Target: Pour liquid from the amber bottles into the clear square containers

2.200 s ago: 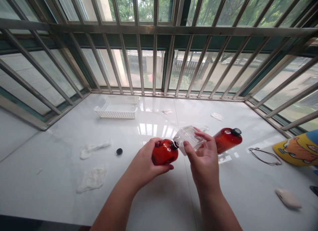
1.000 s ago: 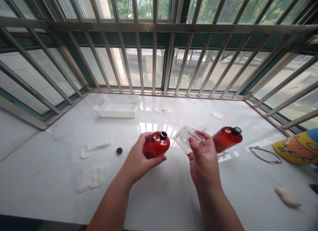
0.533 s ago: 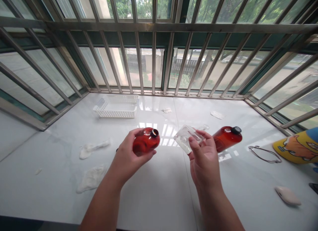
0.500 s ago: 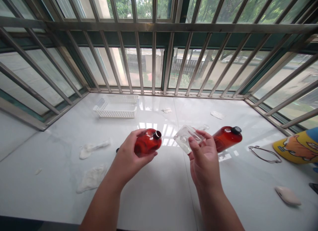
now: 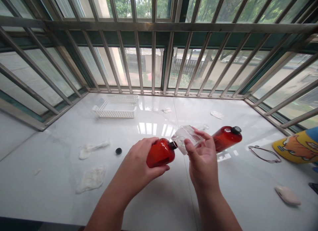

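Note:
My left hand point(image 5: 144, 158) is wrapped round an uncapped amber bottle point(image 5: 162, 153), which tilts to the right. The bottle's dark threaded mouth is right beside a clear square container point(image 5: 185, 138); I cannot tell whether the two touch. That container is gripped between thumb and fingers of my right hand point(image 5: 203, 154), tipped at an angle. Behind the right hand a second amber bottle point(image 5: 226, 138) lies with its black cap on, its lower end hidden by the fingers. A loose black cap point(image 5: 118, 151) rests on the white surface left of my left hand.
A white perforated basket point(image 5: 115, 111) stands at the back left. Crumpled white wipes point(image 5: 91, 179) lie on the left. To the right are a thin cord loop point(image 5: 265, 154), a yellow cartoon-printed cylinder point(image 5: 298, 146) and a pale pink case point(image 5: 287, 195). Metal bars point(image 5: 171, 27) line the window behind.
My left hand has moved right and slightly down with the amber bottle, bringing its mouth to the clear container. The loose black cap is now uncovered. My right hand has barely shifted.

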A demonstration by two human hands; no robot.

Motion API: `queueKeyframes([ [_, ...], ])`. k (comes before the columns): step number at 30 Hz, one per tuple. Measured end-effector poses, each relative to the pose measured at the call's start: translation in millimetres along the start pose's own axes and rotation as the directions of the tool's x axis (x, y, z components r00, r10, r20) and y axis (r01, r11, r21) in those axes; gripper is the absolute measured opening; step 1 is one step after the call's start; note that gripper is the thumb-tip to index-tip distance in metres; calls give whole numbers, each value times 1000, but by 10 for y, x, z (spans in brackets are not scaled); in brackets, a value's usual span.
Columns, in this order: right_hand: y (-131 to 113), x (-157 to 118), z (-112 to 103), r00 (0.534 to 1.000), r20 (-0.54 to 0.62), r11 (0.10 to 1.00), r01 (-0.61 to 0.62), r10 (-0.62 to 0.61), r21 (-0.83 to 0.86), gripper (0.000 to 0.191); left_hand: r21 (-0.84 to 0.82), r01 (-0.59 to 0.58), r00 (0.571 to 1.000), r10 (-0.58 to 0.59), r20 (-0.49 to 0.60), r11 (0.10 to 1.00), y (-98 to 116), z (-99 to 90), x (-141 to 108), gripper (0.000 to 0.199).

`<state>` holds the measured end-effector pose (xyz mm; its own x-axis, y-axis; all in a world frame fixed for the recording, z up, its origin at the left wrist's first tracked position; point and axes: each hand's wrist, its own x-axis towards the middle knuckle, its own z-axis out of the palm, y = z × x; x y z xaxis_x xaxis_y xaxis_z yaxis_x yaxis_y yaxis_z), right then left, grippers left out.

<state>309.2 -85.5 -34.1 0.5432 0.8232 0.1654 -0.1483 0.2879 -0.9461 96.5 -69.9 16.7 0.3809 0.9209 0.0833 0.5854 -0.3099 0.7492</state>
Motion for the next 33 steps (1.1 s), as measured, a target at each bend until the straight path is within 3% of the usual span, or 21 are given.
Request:
queueKeyframes([
  [17, -58, -20, 21, 998, 24, 998, 58, -58, -29, 49, -239, 110, 993, -95, 71, 965, -46, 59, 64, 71],
  [33, -155, -42, 41, 993, 2, 983, 116, -117, -144, 48, -308, 159, 984, -124, 129, 938, -98, 94, 83, 72],
])
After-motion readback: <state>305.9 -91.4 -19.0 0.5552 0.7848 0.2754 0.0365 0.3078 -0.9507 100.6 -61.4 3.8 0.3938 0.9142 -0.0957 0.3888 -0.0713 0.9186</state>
